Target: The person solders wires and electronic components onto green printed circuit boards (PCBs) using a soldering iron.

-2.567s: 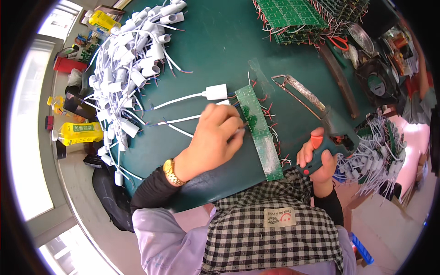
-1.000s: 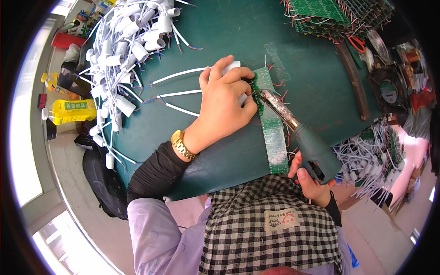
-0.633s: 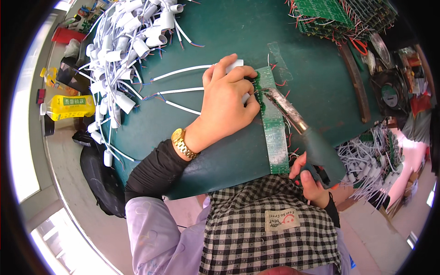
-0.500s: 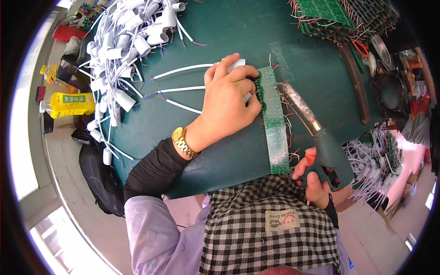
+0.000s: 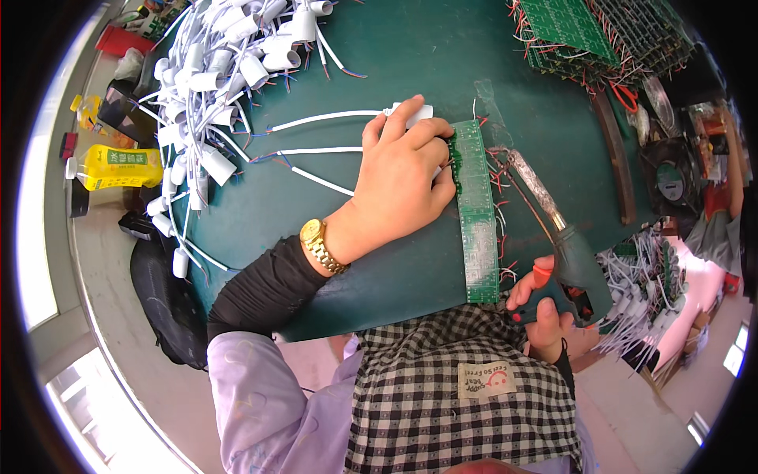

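Note:
My left hand [image 5: 407,178] is curled palm-down over the ends of several white cables [image 5: 332,150], its index finger on a white lamp socket [image 5: 418,114]. Further sockets may lie beneath the hand, out of sight. Its fingertips meet the left edge of a long green circuit board panel [image 5: 479,229], which has thin red and white wires along its right side. My right hand [image 5: 545,304], below and right of the board, grips a dark green soldering gun [image 5: 580,268]. The gun's metal barrel points up and left, its tip just right of the board's upper part.
A heap of white cabled sockets [image 5: 213,79] covers the table's far left. Stacked circuit boards [image 5: 568,31] with wires stand far right, above a curved brown strip [image 5: 612,158]. A yellow bottle [image 5: 122,167] is beyond the left edge; more wired boards [image 5: 643,276] lie to the right.
The soldering gun's tip has shifted slightly right, away from the board's edge. My left hand stays curled over the cable ends, and the whole view has shifted a little.

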`<state>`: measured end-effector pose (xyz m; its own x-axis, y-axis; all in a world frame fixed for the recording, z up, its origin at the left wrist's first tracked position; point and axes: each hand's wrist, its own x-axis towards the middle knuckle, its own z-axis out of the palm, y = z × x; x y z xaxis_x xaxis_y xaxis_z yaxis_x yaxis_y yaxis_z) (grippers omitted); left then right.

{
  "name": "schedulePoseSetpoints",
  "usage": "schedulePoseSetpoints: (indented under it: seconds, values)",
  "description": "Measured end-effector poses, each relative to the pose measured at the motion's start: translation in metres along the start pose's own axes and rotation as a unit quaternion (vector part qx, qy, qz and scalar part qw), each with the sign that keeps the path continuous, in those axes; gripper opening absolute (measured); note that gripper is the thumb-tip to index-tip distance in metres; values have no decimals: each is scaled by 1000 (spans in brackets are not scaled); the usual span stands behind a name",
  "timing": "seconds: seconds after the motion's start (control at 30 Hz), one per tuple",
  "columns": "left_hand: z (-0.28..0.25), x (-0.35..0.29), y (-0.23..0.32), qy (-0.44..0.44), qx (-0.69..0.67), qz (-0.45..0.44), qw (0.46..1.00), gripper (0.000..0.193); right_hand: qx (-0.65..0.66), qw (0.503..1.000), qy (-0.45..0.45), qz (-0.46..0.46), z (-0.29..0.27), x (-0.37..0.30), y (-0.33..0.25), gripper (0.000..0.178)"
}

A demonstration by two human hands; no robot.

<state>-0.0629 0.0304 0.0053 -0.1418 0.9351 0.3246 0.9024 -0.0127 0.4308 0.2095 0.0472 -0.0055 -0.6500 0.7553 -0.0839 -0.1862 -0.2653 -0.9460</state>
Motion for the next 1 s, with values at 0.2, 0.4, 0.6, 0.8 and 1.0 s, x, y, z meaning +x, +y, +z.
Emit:
schedulePoseSetpoints:
  seconds: [0.2, 0.4, 0.6, 0.8, 1.0]
  values:
    - [0, -3, -6, 1, -30, 17, 999, 16, 12, 1000, -25, 16, -4, -2, 0, 53]
    - [0, -4, -5, 4, -42, 22, 999, 17, -12, 1000, 3, 27, 3, 0, -2, 57]
    - [1, -3, -4, 8, -29, 17, 999, 16, -9, 1000, 3, 30, 4, 0, -3, 57]
    - [-1, -3, -4, -1, -33, 14, 999, 15, -7, 1000, -17, 22, 1, -2, -3, 57]
    - [-2, 0, -3, -9, -16, 23, 1000, 9, -32, 998, -49, 37, -1, -2, -9, 54]
